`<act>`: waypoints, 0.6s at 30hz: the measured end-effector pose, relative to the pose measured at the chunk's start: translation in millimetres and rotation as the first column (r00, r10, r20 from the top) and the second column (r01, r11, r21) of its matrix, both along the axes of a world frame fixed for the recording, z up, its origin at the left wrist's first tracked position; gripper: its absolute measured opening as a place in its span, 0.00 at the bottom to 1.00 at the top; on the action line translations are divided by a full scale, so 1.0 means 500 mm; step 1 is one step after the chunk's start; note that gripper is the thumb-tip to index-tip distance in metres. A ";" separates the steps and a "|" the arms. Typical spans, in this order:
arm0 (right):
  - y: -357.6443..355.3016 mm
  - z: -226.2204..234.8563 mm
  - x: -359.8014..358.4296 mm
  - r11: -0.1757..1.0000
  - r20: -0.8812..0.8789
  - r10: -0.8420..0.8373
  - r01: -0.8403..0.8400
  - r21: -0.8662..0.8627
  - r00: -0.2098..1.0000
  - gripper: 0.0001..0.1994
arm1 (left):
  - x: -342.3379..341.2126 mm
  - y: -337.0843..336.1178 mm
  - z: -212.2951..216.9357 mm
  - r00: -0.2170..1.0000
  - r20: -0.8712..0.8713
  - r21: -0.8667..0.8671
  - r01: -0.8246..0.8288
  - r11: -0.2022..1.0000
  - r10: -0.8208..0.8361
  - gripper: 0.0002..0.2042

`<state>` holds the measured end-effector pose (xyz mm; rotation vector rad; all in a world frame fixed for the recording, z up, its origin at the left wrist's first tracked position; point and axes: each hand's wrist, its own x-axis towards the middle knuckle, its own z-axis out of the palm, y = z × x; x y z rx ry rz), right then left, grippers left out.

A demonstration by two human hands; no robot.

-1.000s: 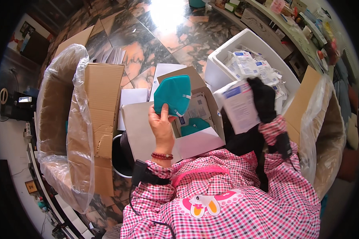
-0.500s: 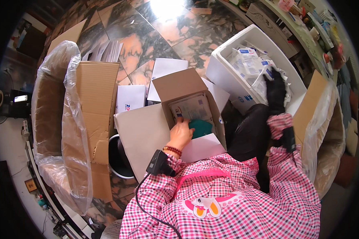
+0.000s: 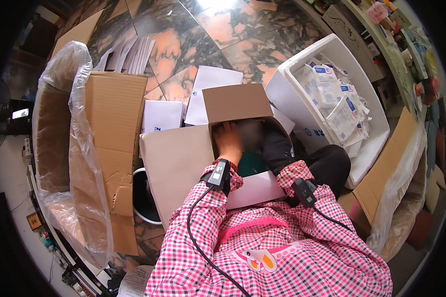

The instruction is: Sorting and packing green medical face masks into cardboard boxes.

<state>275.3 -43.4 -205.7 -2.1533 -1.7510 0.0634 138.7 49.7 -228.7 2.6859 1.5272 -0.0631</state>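
the black-gloved right hand (image 3: pixel 273 142), half a second earlier over the white rectangular foam box (image 3: pixel 293 94), had come into the open brown-and-white cardboard box (image 3: pixel 237 102) beside the bare left hand (image 3: pixel 229 141), now nearer its far left corner. what either grasped couldn't be told. the teal folded mask (image 3: pixel 252 165) lay inside, by its near edge.

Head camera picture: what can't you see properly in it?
In the head view:
What the left hand holds, if anything: its own back hides it.
Fingertips of the gloved right hand: blur and shadow inside the open box.
Lower part of the teal item: behind the front flap.
The lit screen at left: too small.
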 end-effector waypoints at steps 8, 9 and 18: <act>-0.003 0.020 0.010 0.988 0.022 -0.018 0.014 0.157 1.000 0.24 | 0.005 -0.018 0.002 0.987 0.075 -0.174 -0.125 0.977 0.140 0.17; -0.004 0.020 0.011 0.990 0.019 -0.023 0.020 0.137 1.000 0.23 | 0.006 -0.019 0.003 0.960 0.123 -0.308 -0.203 0.929 0.250 0.17; -0.005 0.004 0.019 0.997 -0.010 -0.041 0.040 -0.068 0.999 0.22 | -0.017 -0.012 -0.044 0.986 0.041 -0.264 -0.145 0.953 0.161 0.15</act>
